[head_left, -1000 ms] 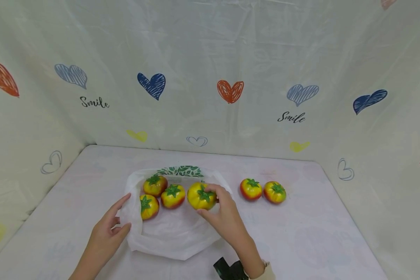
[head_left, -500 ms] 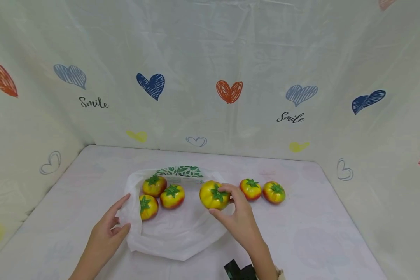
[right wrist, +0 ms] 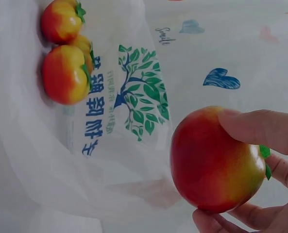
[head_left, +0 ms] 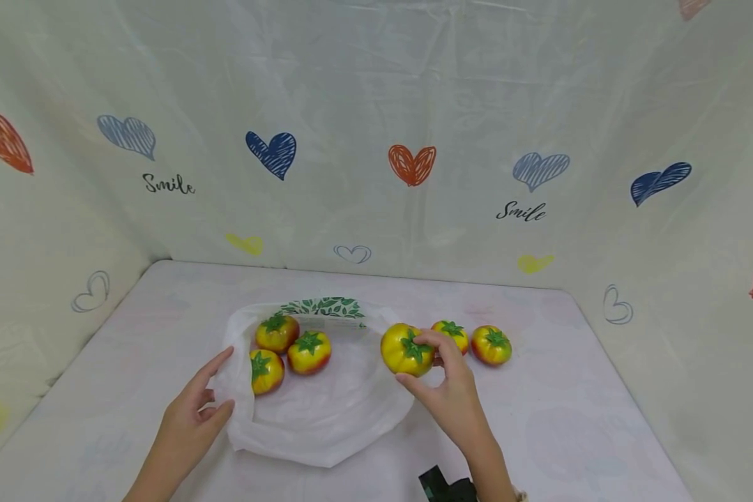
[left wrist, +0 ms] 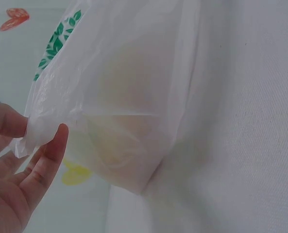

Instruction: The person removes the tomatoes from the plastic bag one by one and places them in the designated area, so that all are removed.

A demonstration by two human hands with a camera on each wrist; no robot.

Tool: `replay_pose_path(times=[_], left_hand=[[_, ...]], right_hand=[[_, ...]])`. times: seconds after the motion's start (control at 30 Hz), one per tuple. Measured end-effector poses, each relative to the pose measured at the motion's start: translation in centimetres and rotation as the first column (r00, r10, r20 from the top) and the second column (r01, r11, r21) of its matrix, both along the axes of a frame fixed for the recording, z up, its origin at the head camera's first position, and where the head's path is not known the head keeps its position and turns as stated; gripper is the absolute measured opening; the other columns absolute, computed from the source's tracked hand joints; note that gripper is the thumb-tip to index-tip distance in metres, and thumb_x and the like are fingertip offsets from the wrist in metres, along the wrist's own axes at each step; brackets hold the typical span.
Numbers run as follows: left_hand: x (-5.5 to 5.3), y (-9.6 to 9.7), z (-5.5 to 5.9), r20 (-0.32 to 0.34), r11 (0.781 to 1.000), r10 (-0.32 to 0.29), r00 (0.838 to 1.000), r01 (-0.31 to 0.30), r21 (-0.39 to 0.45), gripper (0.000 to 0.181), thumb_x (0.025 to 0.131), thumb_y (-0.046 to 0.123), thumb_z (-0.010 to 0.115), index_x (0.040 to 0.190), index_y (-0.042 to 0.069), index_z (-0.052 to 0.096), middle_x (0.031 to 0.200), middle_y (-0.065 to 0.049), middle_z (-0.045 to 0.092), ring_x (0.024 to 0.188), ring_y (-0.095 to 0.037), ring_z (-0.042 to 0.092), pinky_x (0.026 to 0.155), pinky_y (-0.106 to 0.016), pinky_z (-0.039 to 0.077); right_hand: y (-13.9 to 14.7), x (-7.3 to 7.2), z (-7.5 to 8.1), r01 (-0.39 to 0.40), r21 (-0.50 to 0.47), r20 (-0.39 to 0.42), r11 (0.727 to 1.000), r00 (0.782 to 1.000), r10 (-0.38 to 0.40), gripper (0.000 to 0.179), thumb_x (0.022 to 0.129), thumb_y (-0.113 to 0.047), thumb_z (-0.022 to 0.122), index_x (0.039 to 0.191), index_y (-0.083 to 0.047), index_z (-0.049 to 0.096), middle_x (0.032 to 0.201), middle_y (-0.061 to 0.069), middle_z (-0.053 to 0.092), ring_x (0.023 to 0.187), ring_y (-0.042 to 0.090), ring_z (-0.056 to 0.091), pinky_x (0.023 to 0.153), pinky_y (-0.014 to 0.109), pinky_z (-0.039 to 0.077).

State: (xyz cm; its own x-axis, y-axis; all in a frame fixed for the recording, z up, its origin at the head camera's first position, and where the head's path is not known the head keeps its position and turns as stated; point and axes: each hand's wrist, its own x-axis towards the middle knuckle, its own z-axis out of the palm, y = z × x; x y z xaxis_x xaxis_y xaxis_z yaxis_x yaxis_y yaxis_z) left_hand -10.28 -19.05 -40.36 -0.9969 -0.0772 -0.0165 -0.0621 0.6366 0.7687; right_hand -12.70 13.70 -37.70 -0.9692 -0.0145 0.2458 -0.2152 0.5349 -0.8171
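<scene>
My right hand [head_left: 450,389] grips a yellow-and-red tomato [head_left: 406,351] with a green leafy top, thumb and fingers around its sides. It is held over the right rim of a white plastic bag [head_left: 326,432], which lies with its mouth open. Inside the bag, toward its left, sit three similar tomatoes [head_left: 309,353]. The left wrist view has my left hand [left wrist: 17,174] pinching the bag's edge between thumb and fingers. In the right wrist view the held tomato [right wrist: 216,162] shows its red underside, with the bag's green tree print [right wrist: 141,92] behind.
Two more tomatoes [head_left: 491,346] rest on the white-covered table [head_left: 577,418] right of the bag; the nearer one is partly hidden by my right hand. A pale curtain [head_left: 351,84] with printed hearts rises behind the table. A black device [head_left: 445,486] sits at my right wrist.
My right hand has carried the tomato to the right, from over the bag's middle to its right rim. The left hand and the other tomatoes have stayed in place.
</scene>
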Motion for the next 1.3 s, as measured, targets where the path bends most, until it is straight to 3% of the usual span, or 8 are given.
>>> replay_pose_path(times=[0.13, 0.37, 0.7, 1.1, 1.3], left_hand=[[0.0, 0.1, 0.1, 0.017, 1.000, 0.003, 1.000, -0.003, 0.004, 0.074, 0.084, 0.002, 0.059, 0.147, 0.021, 0.025, 0.145, -0.014, 0.035, 0.089, -0.016, 0.056, 0.069, -0.013, 0.050], [0.1, -0.2, -0.1, -0.009, 1.000, -0.002, 1.000, 0.002, 0.013, 0.073, 0.083, 0.001, 0.060, 0.146, 0.019, 0.028, 0.143, -0.015, 0.036, 0.083, -0.006, 0.054, 0.066, -0.013, 0.049], [0.0, -0.1, -0.1, 0.006, 1.000, 0.001, 1.000, -0.001, 0.010, 0.074, 0.083, 0.001, 0.060, 0.147, 0.019, 0.026, 0.144, -0.016, 0.035, 0.089, -0.019, 0.057, 0.069, -0.016, 0.052], [0.0, -0.1, 0.0, 0.005, 1.000, 0.005, 1.000, -0.005, 0.003, 0.075, 0.083, 0.001, 0.060, 0.147, 0.020, 0.026, 0.145, -0.015, 0.035, 0.089, -0.019, 0.056, 0.067, -0.014, 0.051], [-0.1, 0.0, -0.1, 0.008, 1.000, 0.005, 1.000, -0.005, 0.010, 0.074, 0.083, 0.002, 0.059, 0.147, 0.020, 0.026, 0.145, -0.015, 0.035, 0.091, -0.021, 0.057, 0.069, -0.016, 0.052]], right_hand=[[0.4, 0.1, -0.2, 0.009, 0.007, -0.021, 1.000, 1.000, -0.009, 0.048, 0.072, -0.016, 0.079, 0.113, -0.015, 0.054, 0.126, 0.001, 0.053, 0.109, 0.014, 0.049, 0.087, 0.031, 0.047], [1.2, 0.4, -0.5, 0.020, -0.002, -0.059, 1.000, 0.998, -0.020, 0.048, 0.071, -0.017, 0.080, 0.112, -0.014, 0.055, 0.124, -0.001, 0.055, 0.103, 0.011, 0.049, 0.085, 0.025, 0.046], [2.2, 0.5, -0.9, 0.053, 0.033, -0.063, 0.998, 0.997, -0.051, 0.049, 0.072, -0.020, 0.079, 0.113, -0.013, 0.054, 0.123, 0.000, 0.055, 0.106, 0.011, 0.050, 0.086, 0.025, 0.047], [3.1, 0.8, -1.1, 0.091, 0.054, -0.045, 0.994, 0.995, -0.088, 0.050, 0.073, -0.021, 0.078, 0.115, -0.012, 0.053, 0.125, 0.002, 0.054, 0.111, 0.013, 0.049, 0.088, 0.032, 0.047], [3.8, 0.9, -1.4, 0.129, 0.065, -0.063, 0.990, 0.990, -0.125, 0.051, 0.072, -0.018, 0.079, 0.115, -0.010, 0.054, 0.123, 0.002, 0.055, 0.110, 0.010, 0.047, 0.087, 0.024, 0.046]])
